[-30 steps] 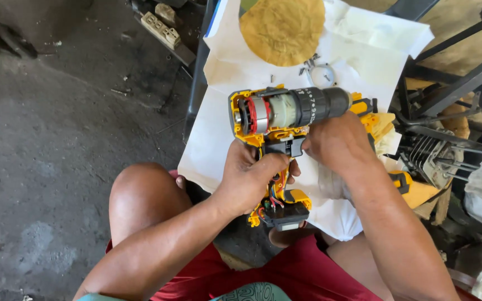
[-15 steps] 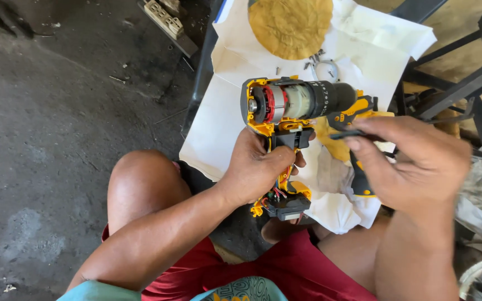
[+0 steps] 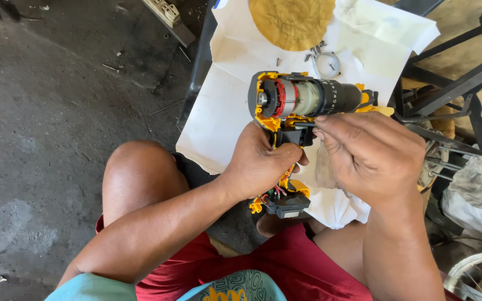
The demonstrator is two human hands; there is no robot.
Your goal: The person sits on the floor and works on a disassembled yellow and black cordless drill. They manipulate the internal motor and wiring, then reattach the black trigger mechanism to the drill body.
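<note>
Drill (image 3: 302, 100), yellow shell half off, red-and-copper motor and black chuck exposed, held above white paper (image 3: 224, 111) on a dark stand over stained concrete floor (image 3: 46, 139). Left hand (image 3: 260, 161) clenched round the grip. Right hand (image 3: 372, 153) fingertips pinch at the black trigger block. Metal ring (image 3: 327, 63) and tan disc (image 3: 291, 19) lie beyond.

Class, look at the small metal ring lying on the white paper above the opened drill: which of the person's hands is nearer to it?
Right. The right hand sits just below the metal ring, fingertips at the drill's trigger area. The left hand grips the handle lower down, farther left.
</note>
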